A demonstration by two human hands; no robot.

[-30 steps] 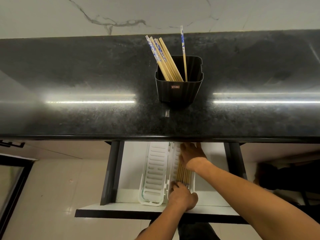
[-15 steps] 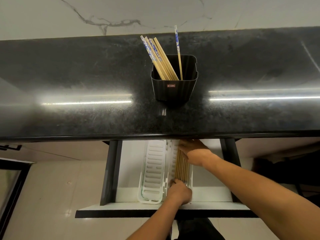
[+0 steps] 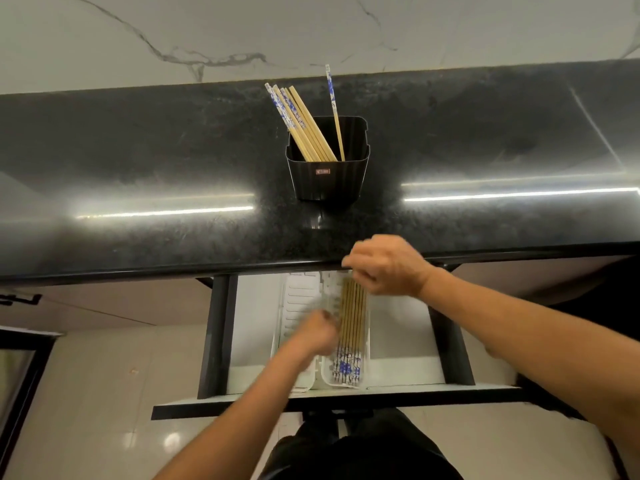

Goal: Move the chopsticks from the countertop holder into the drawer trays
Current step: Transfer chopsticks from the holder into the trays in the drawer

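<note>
Starting at the left, the black speckled countertop [image 3: 138, 161] runs across the view, and below its near edge an open drawer [image 3: 311, 400] juts toward the person. Inside it the left white slotted tray [image 3: 298, 296] lies lengthwise. The left hand [image 3: 317, 336] hovers over its near half, blurred, with fingers seemingly curled; I cannot tell whether it holds anything. Farther back on the counter, a black ribbed holder [image 3: 327, 181] stands upright with a bundle of wooden chopsticks [image 3: 306, 128] leaning toward its far left corner and a single chopstick [image 3: 334, 109] standing apart to the right. Just right of the left hand, the right tray [image 3: 343, 385] holds a row of chopsticks [image 3: 351, 317] laid side by side, blue-patterned ends nearest the person. The right hand [image 3: 388, 266] sits over their far ends at the counter's edge, knuckles up and fingers curled down; blur hides whether it grips anything.
</note>
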